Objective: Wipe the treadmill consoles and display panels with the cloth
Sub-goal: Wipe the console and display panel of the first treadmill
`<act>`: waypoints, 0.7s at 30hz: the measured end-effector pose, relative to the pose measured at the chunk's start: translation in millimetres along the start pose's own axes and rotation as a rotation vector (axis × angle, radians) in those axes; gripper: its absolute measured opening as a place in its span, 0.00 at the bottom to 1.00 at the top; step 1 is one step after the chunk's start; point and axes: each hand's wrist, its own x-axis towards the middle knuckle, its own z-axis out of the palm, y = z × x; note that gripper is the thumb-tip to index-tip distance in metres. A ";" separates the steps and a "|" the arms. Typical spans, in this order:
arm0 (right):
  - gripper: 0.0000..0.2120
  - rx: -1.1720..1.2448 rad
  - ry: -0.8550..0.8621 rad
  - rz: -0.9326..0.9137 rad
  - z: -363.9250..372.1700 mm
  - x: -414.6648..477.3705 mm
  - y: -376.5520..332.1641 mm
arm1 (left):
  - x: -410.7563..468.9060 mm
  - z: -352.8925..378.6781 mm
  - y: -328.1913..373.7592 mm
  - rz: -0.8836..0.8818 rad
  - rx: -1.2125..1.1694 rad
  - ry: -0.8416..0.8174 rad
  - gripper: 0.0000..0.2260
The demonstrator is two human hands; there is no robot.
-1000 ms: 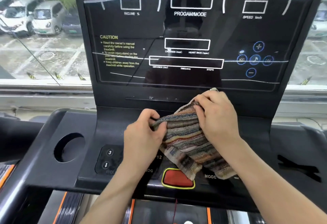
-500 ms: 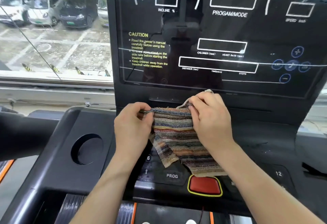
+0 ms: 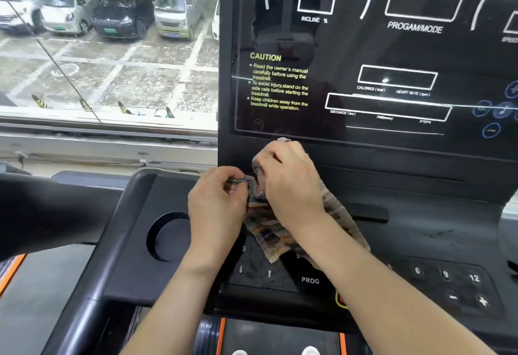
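A striped cloth (image 3: 263, 228) is held just below the lower edge of the display panel (image 3: 364, 54), over the sloped black console (image 3: 434, 231) beneath that panel. The cloth is gripped by both hands, which are set close together with only a narrow strip of fabric between them. One corner is pinched between thumb and fingertips by the left hand (image 3: 215, 206), below the panel's lower left corner. The upper, bunched part of the cloth is covered and clutched by the curled fingers of the right hand (image 3: 291, 186), whose knuckles lie just under the panel's bottom edge. The rest of the cloth is draped downward from the panel, partly under the right wrist, with its loose end hanging over the key area. A key marked PROG (image 3: 310, 280) is seen further below the panel, and number keys (image 3: 445, 274) reading 6, 9 and 12 below its right part. A round cup holder (image 3: 168, 235) is sunk into the console below and left of the panel. Parked cars (image 3: 70, 4) are seen through a window (image 3: 112, 80) left of the panel.
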 end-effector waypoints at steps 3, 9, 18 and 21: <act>0.11 0.013 -0.020 -0.016 -9.3 -2.2 9.1 | -2.4 3.6 4.7 0.054 -0.039 -0.038 0.07; 0.06 -0.095 -0.015 0.156 -61.7 -33.0 68.4 | 0.2 15.7 5.6 0.142 -0.095 -0.077 0.07; 0.13 -0.003 0.018 0.035 -42.5 -16.8 41.5 | -7.8 38.6 11.5 0.210 0.023 0.055 0.05; 0.09 0.021 0.007 -0.050 -15.1 2.2 17.0 | 0.0 32.0 16.0 0.135 0.077 0.163 0.06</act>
